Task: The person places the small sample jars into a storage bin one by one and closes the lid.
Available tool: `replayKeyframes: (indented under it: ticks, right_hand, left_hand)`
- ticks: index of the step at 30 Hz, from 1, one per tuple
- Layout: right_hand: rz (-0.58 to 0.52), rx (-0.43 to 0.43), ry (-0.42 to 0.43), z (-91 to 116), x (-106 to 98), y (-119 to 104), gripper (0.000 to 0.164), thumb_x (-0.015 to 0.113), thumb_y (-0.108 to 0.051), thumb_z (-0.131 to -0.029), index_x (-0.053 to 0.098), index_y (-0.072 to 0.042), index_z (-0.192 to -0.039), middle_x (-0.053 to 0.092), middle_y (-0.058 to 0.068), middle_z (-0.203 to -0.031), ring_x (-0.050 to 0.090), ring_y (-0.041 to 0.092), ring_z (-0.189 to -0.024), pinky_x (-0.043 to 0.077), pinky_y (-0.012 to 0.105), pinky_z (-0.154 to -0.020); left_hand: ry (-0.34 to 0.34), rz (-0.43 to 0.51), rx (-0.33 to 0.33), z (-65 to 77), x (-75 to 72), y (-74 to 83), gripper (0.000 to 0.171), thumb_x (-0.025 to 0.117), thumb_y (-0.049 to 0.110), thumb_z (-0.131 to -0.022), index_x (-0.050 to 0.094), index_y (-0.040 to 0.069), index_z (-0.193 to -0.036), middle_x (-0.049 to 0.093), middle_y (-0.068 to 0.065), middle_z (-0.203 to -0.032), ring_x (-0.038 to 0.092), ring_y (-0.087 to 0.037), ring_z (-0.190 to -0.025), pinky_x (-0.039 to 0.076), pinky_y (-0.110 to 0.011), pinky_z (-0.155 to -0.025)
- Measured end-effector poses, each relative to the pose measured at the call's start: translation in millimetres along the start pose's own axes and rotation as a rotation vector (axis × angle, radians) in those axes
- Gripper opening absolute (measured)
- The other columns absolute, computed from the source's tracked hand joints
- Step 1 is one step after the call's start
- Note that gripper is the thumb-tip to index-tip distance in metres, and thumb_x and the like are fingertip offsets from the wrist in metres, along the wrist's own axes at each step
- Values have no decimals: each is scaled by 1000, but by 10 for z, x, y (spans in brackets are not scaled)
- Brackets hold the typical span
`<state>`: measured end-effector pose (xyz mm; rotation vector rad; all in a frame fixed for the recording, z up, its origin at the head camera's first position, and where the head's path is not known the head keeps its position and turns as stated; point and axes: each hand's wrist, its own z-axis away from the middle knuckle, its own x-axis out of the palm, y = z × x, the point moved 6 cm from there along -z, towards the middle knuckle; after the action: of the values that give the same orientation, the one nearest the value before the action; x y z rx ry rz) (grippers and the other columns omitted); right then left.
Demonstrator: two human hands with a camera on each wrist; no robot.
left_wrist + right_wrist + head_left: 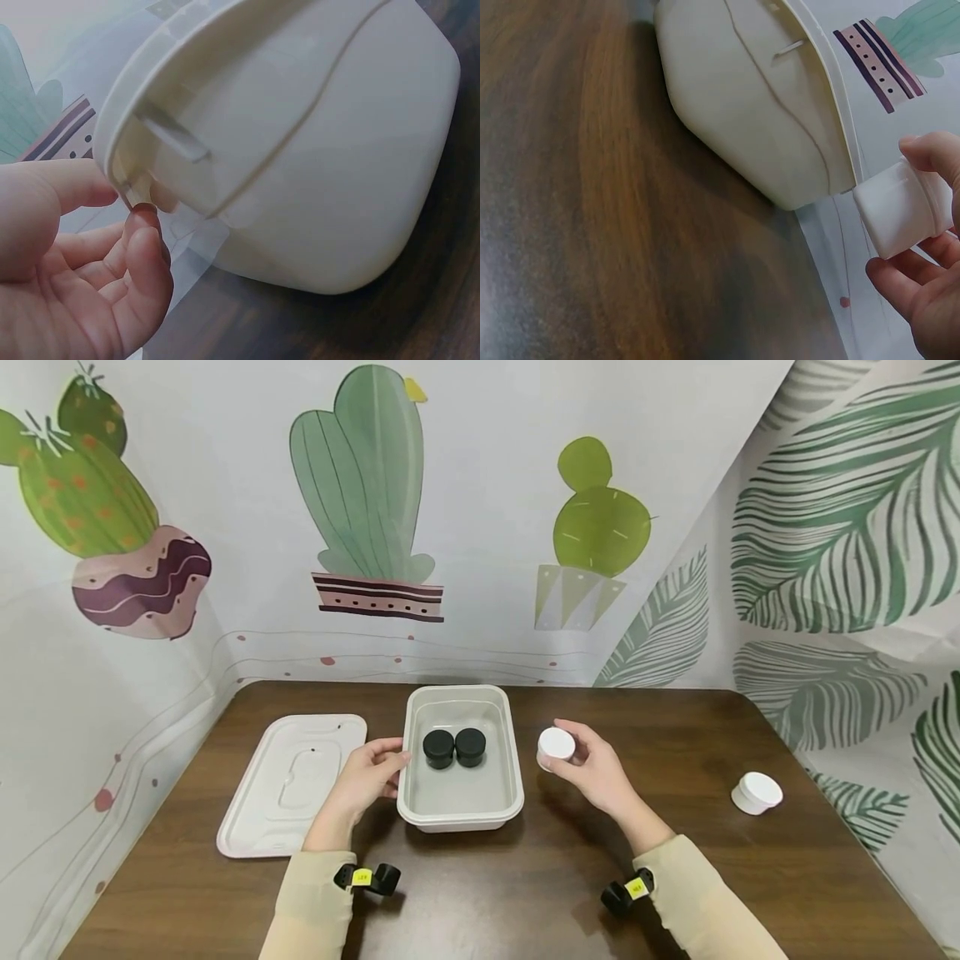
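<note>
A pale grey plastic tub (pixel 461 793) stands upright in the middle of the table with two black lidded jars (pixel 438 748) side by side inside it. My left hand (pixel 372 772) pinches the tub's left rim between thumb and fingers, and the left wrist view shows fingertips hooked under that rim (pixel 120 142). To the right of the tub, my right hand (pixel 596 768) grips a small white lidded jar (pixel 556 745) by its sides. In the right wrist view this white jar (pixel 900 206) is raised above the tabletop, close to the tub's outer wall (pixel 742 97).
A flat white lid (pixel 292 777) lies on the table (pixel 480 893) left of the tub, partly behind the left forearm. Another white jar (pixel 757 792) sits near the table's right edge. Behind the table hangs a cloth (pixel 487 527) printed with cacti and leaves.
</note>
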<state>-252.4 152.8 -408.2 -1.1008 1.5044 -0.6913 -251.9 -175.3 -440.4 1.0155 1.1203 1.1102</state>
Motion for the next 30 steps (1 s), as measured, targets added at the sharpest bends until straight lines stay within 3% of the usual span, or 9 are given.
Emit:
replayKeyframes:
  ticks: [7,15,23,30]
  right_hand:
    - [-13,-5,-14,-47,51,-64,59,78,-8,-76,52,1,-128,61,20,-117,58,13,-97,48,14,-83]
    - [-53,-21,-33,-63,138,-139,58,77,-7,-77,52,2,-128,60,21,-118,58,13,-98,51,26,-89]
    - [-95,-22,-53,-76,206,-200,58,77,-5,-76,51,2,-128,60,21,-117,58,9,-95,49,15,-85]
    - [-89,-45,-51,-94,205,-249,57,77,-6,-77,52,2,-128,61,21,-115,59,9,-94,48,14,-84]
  left_hand:
    - [0,7,4,-7,0,-1,42,58,14,-93,49,-4,-129,64,-17,-93,59,-12,-60,51,-24,-52]
    - [-4,9,4,7,3,21,42,58,13,-93,49,-4,-130,64,-15,-92,59,-11,-60,51,-24,-52]
    - [3,0,1,5,0,17,42,58,14,-92,49,-4,-130,64,-21,-97,60,-11,-61,52,-25,-52]
    - [5,2,-3,4,1,18,41,58,13,-92,50,-3,-129,63,-18,-95,59,-12,-61,52,-24,-52]
